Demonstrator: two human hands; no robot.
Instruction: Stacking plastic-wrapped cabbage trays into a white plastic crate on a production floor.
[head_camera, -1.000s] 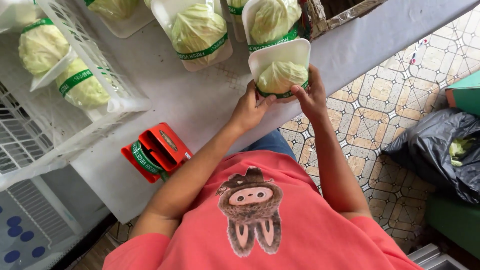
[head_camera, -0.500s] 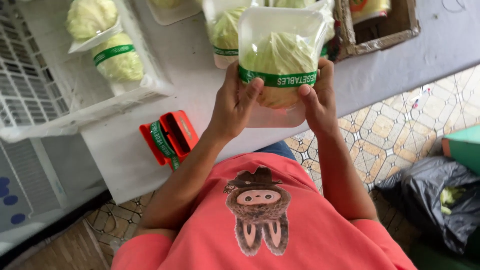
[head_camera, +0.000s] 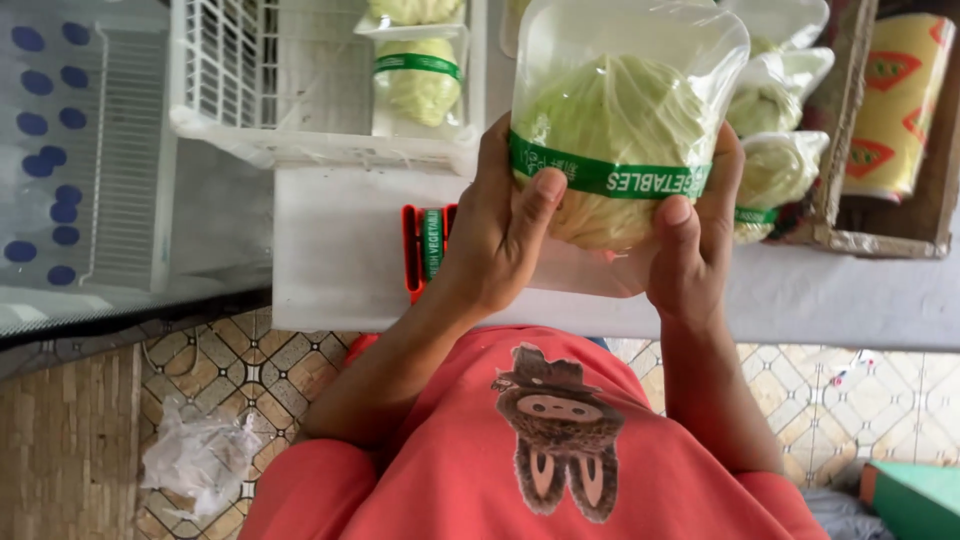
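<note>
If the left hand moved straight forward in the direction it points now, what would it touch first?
Probably the white plastic crate on the white table, which lies beyond the left hand. That hand now grips the wrapped green cabbage on a white foam tray. Depth is unclear, so the hand might pass above the crate.

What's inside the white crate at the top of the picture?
The white crate holds two wrapped cabbages: one with a green band and another above it, cut off by the frame's edge. The rest of the crate's inside is out of view.
</note>
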